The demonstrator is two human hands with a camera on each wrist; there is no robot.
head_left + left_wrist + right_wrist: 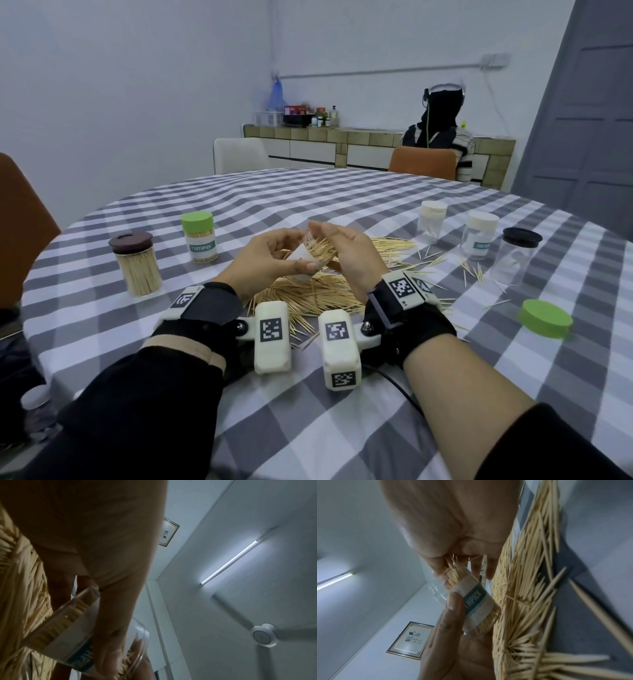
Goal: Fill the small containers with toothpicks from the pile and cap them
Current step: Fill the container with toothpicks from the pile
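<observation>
Head view: a round table (342, 411) covered in a grey-and-white checked cloth is seen from above. At the far left a clear jar with a brown lid (136, 263) stands upright, packed with toothpicks. Just to its right and farther back, a green-capped container (199, 236) labelled TOOTHPICK stands upright and is also filled.

In the middle, above the pile of toothpicks (308, 294), a small clear container (305, 258) with a white label is held tilted, its open mouth turned toward the right. It is gripped by the left hand (270, 260), whose thumb lies across the label and whose fingers are curled round the far side. A bunch of toothpicks (320, 250) sticks out of the mouth and is cupped by the right hand (346, 257), with fingers curled about the tips. In the right wrist view the label's letters can be read on the container (476, 601), the thumb is pressed on it, and the fingers (476, 566) are closed over the protruding tips.

To the right of the pile, loose toothpicks are scattered on the cloth. Farther right, two clear containers with cream caps (432, 221) (481, 234) and a clear jar with a black lid (517, 253) stand upright; a few toothpicks can be made out inside them. Nearer the edge on the right, a loose green cap (544, 318) lies flat.
</observation>
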